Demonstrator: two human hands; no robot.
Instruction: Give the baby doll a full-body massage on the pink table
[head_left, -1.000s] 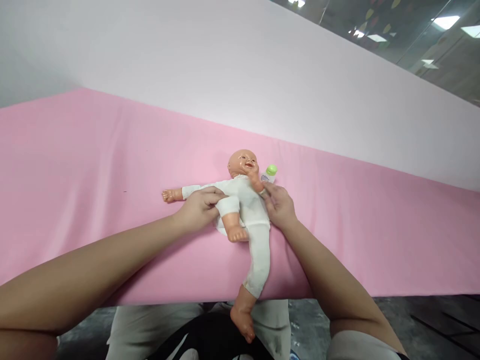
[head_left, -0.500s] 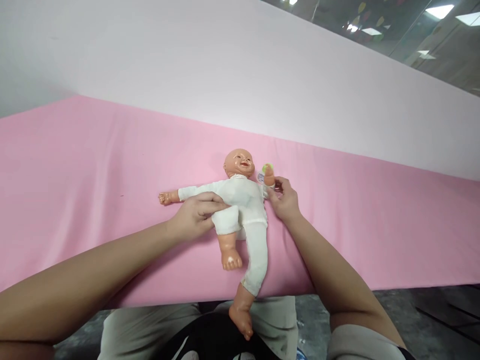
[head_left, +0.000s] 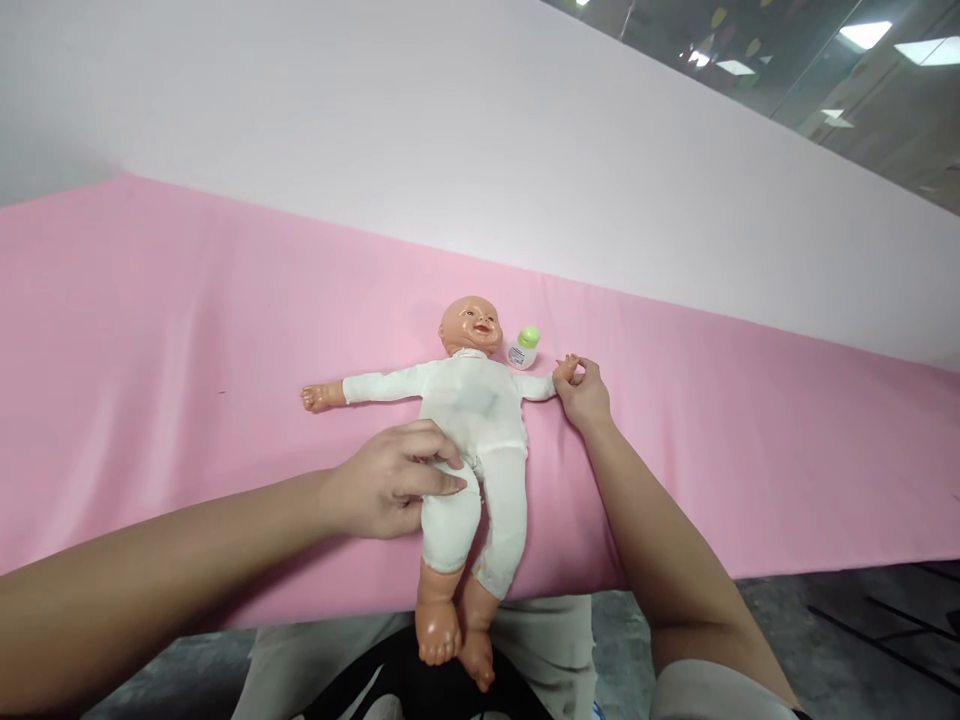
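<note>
I see the doll [head_left: 480,410] face-up on the pink bench [head_left: 712,450], my left hand [head_left: 394,482] half-open upon its thigh, my right hand [head_left: 586,396] closed around its wrist, a green-capped bottle [head_left: 524,348] just beside its head.

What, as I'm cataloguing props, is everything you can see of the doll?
The doll has a bald, glossy, plastic-looking head, matching hands and feet, and a white, cloth-looking body with a greyish chest patch. It lies face up on pink cloth, arms spread, feet over the near edge. The person's left hand rests on its upper leg at picture left; the right hand holds its hand at picture right.
</note>
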